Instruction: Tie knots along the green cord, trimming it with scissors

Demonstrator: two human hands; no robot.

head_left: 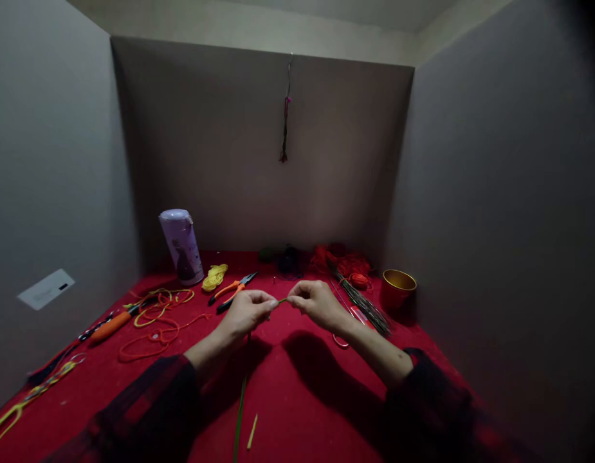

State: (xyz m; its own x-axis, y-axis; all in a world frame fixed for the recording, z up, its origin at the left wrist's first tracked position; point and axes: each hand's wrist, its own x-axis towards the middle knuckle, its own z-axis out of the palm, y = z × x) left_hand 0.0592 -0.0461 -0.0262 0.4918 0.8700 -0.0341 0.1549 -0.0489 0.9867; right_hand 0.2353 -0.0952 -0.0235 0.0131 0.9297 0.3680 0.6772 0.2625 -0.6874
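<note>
My left hand (pixel 245 313) and my right hand (pixel 320 305) are raised over the middle of the red table, each closed in a pinch. A short stretch of a thin green strip (pixel 282 300) runs between their fingertips; it looks like a grass blade or narrow leaf. Below my left hand a longer green length (pixel 240 411) trails down to the near edge, and whether it is the same piece I cannot tell. Beside it lies a small yellow-green scrap (pixel 252 431). Orange-handled pliers (pixel 233 290) rest just beyond my left hand.
At the back left stand a purple cup (pixel 182 247) and a yellow yarn bundle (pixel 215 278). Tangled cords (pixel 159 321) and an orange-handled tool (pixel 111 326) lie left. Red yarn (pixel 348 263), a bundle of dark stems (pixel 365 302) and a red-gold pot (pixel 398 289) sit right.
</note>
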